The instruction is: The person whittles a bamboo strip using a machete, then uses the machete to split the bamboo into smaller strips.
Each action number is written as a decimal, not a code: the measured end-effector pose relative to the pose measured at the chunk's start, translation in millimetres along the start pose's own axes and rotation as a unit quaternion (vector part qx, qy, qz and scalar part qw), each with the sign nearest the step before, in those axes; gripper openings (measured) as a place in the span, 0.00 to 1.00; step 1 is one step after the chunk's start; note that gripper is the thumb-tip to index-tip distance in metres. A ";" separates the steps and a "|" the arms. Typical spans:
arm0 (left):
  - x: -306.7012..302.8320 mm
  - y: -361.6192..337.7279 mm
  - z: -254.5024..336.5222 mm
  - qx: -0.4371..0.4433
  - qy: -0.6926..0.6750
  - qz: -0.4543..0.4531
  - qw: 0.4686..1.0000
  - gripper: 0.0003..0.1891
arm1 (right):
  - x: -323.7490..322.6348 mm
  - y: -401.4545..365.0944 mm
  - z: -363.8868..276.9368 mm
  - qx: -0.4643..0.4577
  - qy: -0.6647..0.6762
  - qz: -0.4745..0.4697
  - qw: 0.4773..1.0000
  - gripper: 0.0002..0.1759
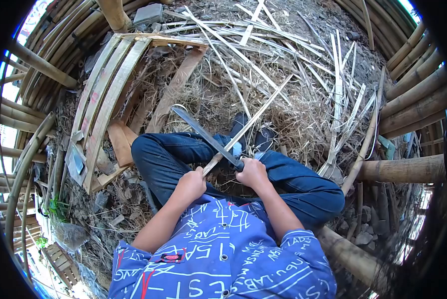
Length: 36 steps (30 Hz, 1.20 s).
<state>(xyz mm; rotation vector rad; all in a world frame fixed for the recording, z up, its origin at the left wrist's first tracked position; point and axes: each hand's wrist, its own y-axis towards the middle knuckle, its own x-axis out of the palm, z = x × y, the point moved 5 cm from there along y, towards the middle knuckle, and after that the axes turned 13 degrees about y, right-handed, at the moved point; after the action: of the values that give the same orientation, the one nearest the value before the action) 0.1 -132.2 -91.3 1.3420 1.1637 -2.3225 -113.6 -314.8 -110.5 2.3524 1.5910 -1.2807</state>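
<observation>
My left hand (191, 185) is closed around the near end of a pale bamboo strip (257, 116), which slants away up and to the right past my feet. In my right hand (253, 173) is the dark handle of a long machete (202, 131). Its grey blade points up and to the left and crosses the strip just ahead of my hands. Both hands are over my lap, between my bent knees in blue jeans (303, 187). The palm side of each hand is hidden.
Split bamboo strips (337, 89) lie scattered ahead and to the right. Shavings (298, 117) cover the ground around my feet. A wooden pallet (100, 99) stands tilted at the left. Thick bamboo poles (403, 170) are stacked along both sides, with a grey block (148, 14) at the back.
</observation>
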 end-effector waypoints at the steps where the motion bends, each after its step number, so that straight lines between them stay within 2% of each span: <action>1: -4.6 -4.2 2.5 -0.006 0.023 0.019 1.000 0.10 | -0.4 0.6 1.3 0.005 0.001 -0.003 1.000 0.20; 5: -6.3 -9.1 8.5 0.009 0.068 0.069 0.995 0.09 | -9.9 12.7 13.9 0.051 -0.088 -0.013 0.995 0.15; 9: -6.1 -25.0 9.5 -0.009 0.065 0.041 0.997 0.10 | -36.4 35.3 55.3 0.121 -0.117 0.041 0.985 0.16; 11: -5.1 -31.7 8.2 -0.010 0.056 0.032 0.998 0.11 | -52.5 45.9 79.3 0.147 -0.087 0.080 0.982 0.16; 15: -10.1 -27.8 13.0 -0.020 0.040 0.038 0.998 0.14 | -60.7 48.4 83.2 0.123 -0.075 0.102 0.984 0.15; 19: -15.8 -20.5 14.7 -0.018 0.051 0.032 0.998 0.15 | -32.0 15.7 31.7 0.060 0.001 0.055 0.997 0.15; 21: -15.6 -19.0 12.9 -0.026 0.054 0.018 0.998 0.14 | -6.8 7.9 23.8 0.027 -0.011 0.004 1.000 0.15; 24: -20.9 -24.5 9.5 -0.022 0.060 0.017 0.998 0.14 | 5.9 4.5 16.5 0.009 0.010 -0.011 1.000 0.15; 28: -22.2 -29.9 4.7 -0.014 0.079 0.013 0.997 0.13 | -14.9 30.7 34.4 0.044 -0.067 0.015 0.997 0.15; 31: -30.4 -52.9 5.1 -0.023 0.074 -0.009 0.997 0.13 | -44.7 62.5 84.5 0.150 -0.069 0.091 0.982 0.18; 33: -32.1 -66.4 3.3 -0.040 0.058 -0.040 0.997 0.14 | -73.3 72.3 103.5 0.200 -0.024 0.113 0.973 0.16; 36: -30.3 -73.8 -1.1 -0.033 0.039 -0.036 0.998 0.14 | -86.7 83.1 114.7 0.174 -0.039 0.122 0.976 0.16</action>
<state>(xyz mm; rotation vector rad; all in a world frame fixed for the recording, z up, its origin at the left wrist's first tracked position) -21.6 -88.2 -28.4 1.4005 1.3203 -2.2782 -130.4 -470.9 -164.6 2.5489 1.0847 -1.6796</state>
